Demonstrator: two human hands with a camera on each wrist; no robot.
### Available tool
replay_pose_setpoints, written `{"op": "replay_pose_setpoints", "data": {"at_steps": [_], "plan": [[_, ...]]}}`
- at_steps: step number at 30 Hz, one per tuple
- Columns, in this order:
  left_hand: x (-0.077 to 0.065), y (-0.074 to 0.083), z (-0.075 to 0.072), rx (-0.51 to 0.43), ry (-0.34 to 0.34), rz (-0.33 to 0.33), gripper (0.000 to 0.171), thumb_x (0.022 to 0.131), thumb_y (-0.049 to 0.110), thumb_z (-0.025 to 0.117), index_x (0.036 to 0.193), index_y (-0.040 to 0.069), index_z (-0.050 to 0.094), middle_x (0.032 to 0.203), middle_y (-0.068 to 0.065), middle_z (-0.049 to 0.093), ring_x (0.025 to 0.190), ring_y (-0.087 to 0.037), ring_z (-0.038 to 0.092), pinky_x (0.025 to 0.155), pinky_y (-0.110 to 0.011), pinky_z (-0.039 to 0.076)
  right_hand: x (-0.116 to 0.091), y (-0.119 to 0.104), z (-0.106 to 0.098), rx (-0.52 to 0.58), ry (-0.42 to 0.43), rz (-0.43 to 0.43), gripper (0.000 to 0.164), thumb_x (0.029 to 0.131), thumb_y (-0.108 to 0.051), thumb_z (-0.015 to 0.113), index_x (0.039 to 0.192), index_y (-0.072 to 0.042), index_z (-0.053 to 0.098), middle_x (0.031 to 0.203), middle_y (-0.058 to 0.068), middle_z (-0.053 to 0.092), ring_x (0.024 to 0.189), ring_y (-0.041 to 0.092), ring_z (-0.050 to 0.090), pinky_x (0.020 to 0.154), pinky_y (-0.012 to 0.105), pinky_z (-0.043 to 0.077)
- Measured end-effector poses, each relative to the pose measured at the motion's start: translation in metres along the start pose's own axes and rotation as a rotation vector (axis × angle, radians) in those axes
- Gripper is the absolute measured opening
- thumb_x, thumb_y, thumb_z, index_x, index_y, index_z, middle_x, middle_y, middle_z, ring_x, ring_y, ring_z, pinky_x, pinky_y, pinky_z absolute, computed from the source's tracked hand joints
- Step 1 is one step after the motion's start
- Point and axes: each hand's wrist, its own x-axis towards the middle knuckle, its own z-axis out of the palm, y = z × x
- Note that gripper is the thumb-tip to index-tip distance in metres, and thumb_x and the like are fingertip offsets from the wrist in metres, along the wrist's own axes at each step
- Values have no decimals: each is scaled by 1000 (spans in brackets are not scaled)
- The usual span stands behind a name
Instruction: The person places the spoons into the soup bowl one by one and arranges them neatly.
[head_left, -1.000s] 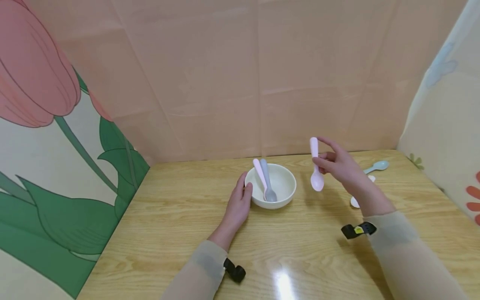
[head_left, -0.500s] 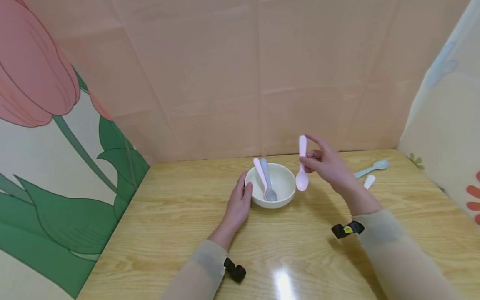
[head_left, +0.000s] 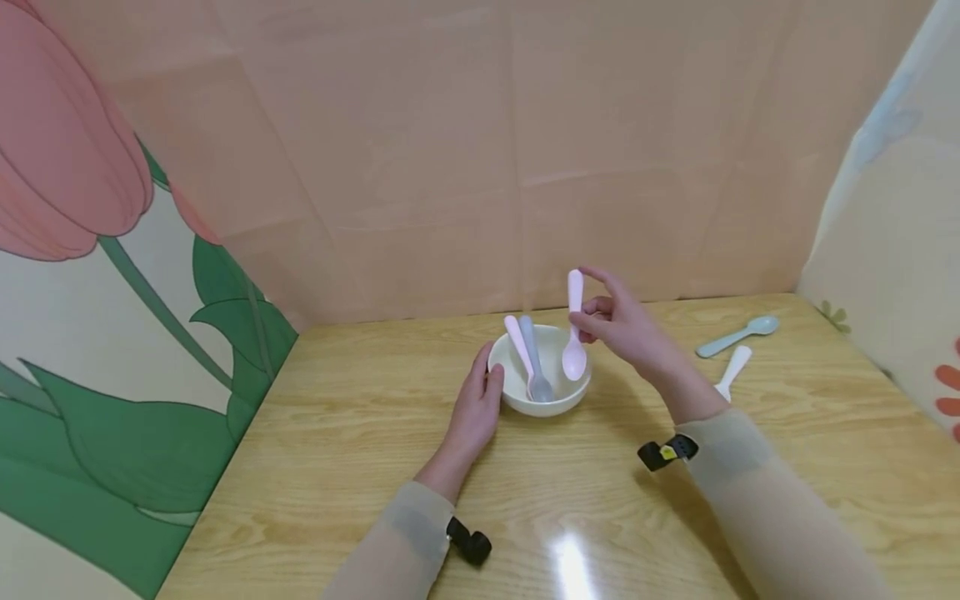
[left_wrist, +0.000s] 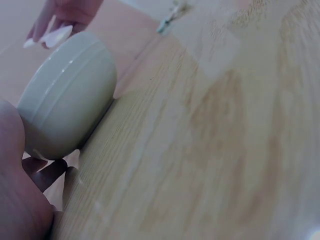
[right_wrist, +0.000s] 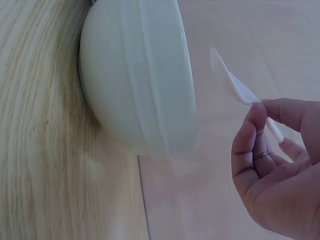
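Observation:
A white bowl [head_left: 547,409] stands on the table, with one pink spoon [head_left: 519,343] and one grey-blue spoon [head_left: 529,337] leaning inside it. My left hand [head_left: 477,404] holds the bowl's left side, its thumb near the rim; the left wrist view shows fingers by the bowl's lower side. Above the bowl's right part, my right hand [head_left: 628,333] pinches a second pink spoon [head_left: 574,360] by the handle, scoop end down. In the right wrist view this spoon [right_wrist: 235,85] is apart from the bowl [right_wrist: 140,75], between thumb and fingers.
To the right on the wooden table [head_left: 360,467] lie a light blue spoon [head_left: 738,337] and a white spoon [head_left: 735,367], the latter partly hidden by the right arm. A peach-coloured backdrop [head_left: 405,167] rises behind the table, with printed panels at both sides.
My right hand has moved left with the pink spoon, from beside the bowl to over it. More of the white and light blue spoons now shows. My left hand and the bowl stay put.

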Motion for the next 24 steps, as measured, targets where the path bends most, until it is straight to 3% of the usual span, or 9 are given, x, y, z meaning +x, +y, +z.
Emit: {"op": "replay_pose_setpoints", "data": {"at_steps": [4,11,20,24], "plan": [[0,-1,-1,-4,3,-3,51,110,43,36,159,40,24,160,12,32,146,-13,30,119,-42,26,1,-7,8,8,-8,-27,76,98,-6,66,159,-23,24,103,26,63,85,35,65,78,39,59],[0,-2,-1,-4,10,18,50,109,44,37,158,40,28,158,12,36,143,-12,33,118,-40,28,15,17,14,1,-24,-50,79,97,-10,69,159,-28,25,102,23,63,83,30,66,75,35,59],[1,0,0,-3,16,28,50,109,42,38,158,38,28,158,8,37,143,-16,35,118,-43,28,15,23,24,-38,-38,-74,79,95,-8,71,157,-27,25,101,22,62,85,31,66,79,46,60],[-1,1,-1,-3,15,24,51,109,46,38,158,38,28,158,7,37,143,-16,35,118,-42,29,16,26,26,-91,-39,-104,78,95,-8,71,157,-22,25,97,20,64,82,29,65,75,39,59]]}}
